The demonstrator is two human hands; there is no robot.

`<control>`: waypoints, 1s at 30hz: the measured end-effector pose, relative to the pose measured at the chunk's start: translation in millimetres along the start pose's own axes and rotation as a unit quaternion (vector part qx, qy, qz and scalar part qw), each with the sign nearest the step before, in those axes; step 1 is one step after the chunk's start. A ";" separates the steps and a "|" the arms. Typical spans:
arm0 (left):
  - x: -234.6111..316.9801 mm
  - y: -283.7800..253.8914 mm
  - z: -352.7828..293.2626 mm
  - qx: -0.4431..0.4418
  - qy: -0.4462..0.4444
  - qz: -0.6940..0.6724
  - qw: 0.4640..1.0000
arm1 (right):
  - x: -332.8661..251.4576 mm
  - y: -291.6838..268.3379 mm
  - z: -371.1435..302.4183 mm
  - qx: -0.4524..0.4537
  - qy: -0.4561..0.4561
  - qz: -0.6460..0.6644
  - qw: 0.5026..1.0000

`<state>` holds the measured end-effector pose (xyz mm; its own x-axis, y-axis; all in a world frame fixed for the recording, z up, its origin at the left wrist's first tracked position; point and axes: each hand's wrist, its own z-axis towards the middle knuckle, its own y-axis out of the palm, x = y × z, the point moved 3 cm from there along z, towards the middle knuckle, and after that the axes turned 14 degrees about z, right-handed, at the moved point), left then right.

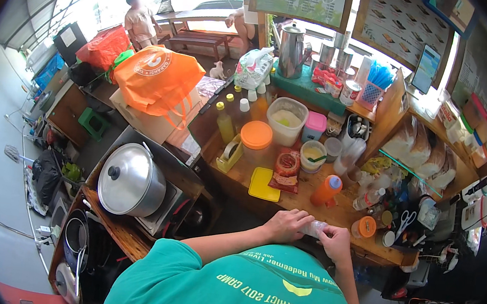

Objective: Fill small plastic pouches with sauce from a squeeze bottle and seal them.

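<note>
At the front edge of the wooden counter, a small piece of crumpled clear plastic, perhaps a bag, is stretched between my two hands. My left hand has its fingers closed on one end. The other end is pinched in my right hand. What the plastic contains, if anything, I cannot make out. Just beyond them stand an orange squeeze bottle and a yellow lid lying flat. A red packet and an open tub with a green spoon are farther back.
To the left, a large lidded pot sits on a stove. An orange-lidded jar, a tape dispenser and a white tub crowd the counter. Scissors and an orange-capped jar are at right.
</note>
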<state>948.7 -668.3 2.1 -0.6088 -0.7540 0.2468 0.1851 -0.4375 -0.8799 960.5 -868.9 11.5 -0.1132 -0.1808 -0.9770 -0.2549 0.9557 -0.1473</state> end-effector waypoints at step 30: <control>15.3 11.2 13.9 -0.071 -0.099 -0.019 0.992 | -23.6 -20.2 -1.8 0.045 -0.083 -0.149 0.984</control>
<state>952.2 -691.5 1.7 -0.4467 -0.8259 0.3441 0.0461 -0.4053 -0.9130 966.6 -884.4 37.8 0.1141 -0.4222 -0.8993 -0.1657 0.8845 -0.4362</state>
